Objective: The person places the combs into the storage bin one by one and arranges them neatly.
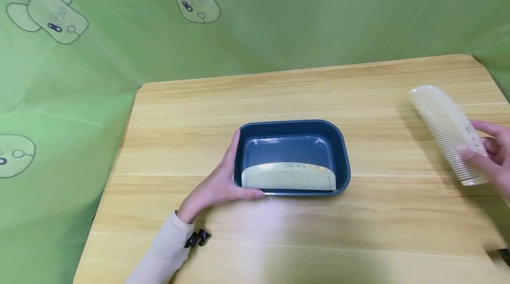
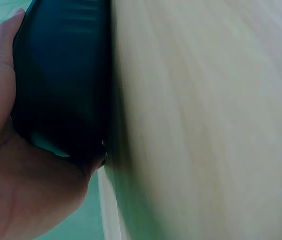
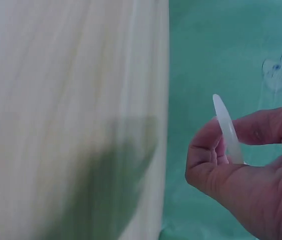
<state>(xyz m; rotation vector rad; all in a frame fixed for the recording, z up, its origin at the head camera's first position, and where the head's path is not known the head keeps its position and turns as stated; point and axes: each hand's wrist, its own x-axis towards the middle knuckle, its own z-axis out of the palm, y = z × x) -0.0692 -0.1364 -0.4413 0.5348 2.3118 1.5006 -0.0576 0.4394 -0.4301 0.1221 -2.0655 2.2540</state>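
A dark blue rectangular container (image 1: 287, 125) sits near the middle of the wooden table. Inside it, along the near wall, lies a pale cream comb (image 1: 288, 177) with its teeth toward the near side. My left hand (image 1: 223, 182) grips the container's left end, thumb along the near side and fingers at the left wall; the left wrist view shows the hand (image 2: 31, 180) against the dark container wall (image 2: 63, 65). Over the right side of the table, my right hand (image 1: 492, 151) pinches a second cream comb (image 1: 446, 129) between thumb and fingers. In the right wrist view this comb (image 3: 227, 127) appears edge-on.
The wooden table (image 1: 179, 124) has its far edge against a green cloth (image 1: 119, 31) printed with cartoon animal heads. A black device (image 1: 197, 238) is strapped at the left wrist. The held comb casts a shadow (image 3: 111, 190) on the tabletop.
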